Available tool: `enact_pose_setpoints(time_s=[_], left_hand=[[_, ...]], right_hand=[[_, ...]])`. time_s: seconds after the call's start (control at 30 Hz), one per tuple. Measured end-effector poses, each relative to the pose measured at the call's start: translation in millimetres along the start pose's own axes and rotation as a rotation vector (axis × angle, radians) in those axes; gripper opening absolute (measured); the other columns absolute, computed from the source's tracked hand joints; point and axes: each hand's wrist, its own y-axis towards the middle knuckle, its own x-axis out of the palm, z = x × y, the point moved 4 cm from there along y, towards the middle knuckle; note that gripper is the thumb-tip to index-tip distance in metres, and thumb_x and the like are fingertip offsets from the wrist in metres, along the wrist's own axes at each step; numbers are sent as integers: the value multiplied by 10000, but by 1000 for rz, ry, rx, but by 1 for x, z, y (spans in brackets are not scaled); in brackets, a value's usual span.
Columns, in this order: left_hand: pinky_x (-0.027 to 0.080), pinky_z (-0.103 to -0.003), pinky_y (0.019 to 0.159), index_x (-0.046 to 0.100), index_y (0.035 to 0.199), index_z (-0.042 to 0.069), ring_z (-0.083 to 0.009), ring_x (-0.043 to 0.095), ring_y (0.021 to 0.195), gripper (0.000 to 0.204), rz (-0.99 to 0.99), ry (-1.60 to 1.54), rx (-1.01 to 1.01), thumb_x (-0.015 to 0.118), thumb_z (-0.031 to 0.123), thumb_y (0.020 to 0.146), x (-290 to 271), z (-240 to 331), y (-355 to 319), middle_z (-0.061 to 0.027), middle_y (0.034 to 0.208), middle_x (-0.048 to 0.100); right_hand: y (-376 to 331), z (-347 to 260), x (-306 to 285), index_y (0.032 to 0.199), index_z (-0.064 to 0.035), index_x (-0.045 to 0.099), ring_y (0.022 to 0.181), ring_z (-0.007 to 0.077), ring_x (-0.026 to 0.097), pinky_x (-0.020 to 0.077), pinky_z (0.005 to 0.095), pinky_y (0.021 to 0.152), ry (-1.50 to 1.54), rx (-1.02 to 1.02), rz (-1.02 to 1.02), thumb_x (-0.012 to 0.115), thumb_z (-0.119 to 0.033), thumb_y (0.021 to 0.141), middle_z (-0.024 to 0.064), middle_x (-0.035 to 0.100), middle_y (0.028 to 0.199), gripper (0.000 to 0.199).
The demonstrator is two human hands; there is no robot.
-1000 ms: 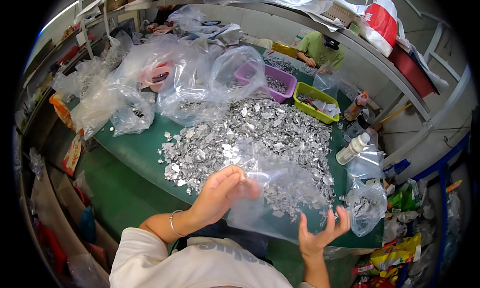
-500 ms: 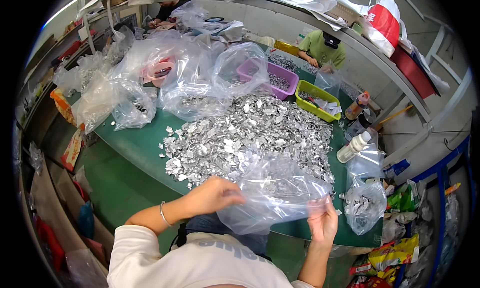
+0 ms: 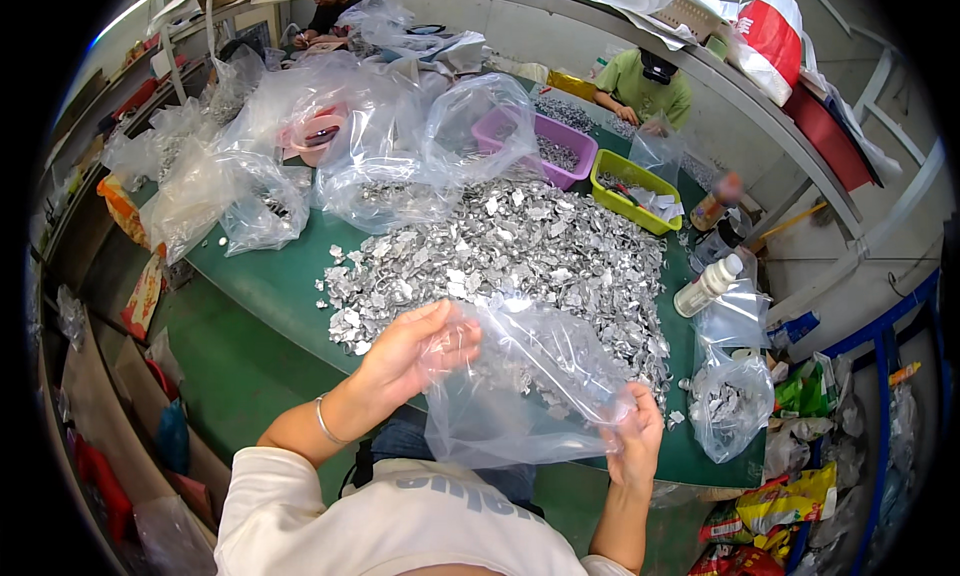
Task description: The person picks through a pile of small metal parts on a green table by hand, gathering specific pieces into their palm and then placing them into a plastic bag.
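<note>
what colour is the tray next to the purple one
Yellow-green; the tray sits right of the purple tray at the table's far side, clearest in the head view.

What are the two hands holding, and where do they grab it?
Both hands hold one clear plastic bag. The left hand pinches its upper left edge; the right hand grips its lower right corner.

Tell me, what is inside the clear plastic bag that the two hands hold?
The clear plastic bag looks empty. Through it show silver metal pieces on the green table. The folds and glare may hide small pieces inside.

Green table [image 3: 265, 281]: heap of silver metal pieces [image 3: 520, 251], clear bags [image 3: 250, 181], purple tray [image 3: 560, 146], yellow-green tray [image 3: 632, 191].
</note>
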Motion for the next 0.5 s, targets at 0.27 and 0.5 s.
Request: enact_pose_setpoints(time_s=[0.27,0.5], left_hand=[[534,-305,731,593,1005,63,-122,618,754,178,-135,-23,-111,569,236,969,17,-26,2,-15,848,629],[512,-284,674,602,1022,56,-90,553,669,214,138,-232,-246,587,260,958,13,-26,3,0,753,571]], right_hand=[[-18,1,41,915,22,629,883,248,656,496,387,857,-378,27,-70,581,-92,902,144,673,1022,124],[-4,1,-3,1037,-20,586,827,214,621,519,391,812,860,250,300,453,-144,986,111,637,924,188]])
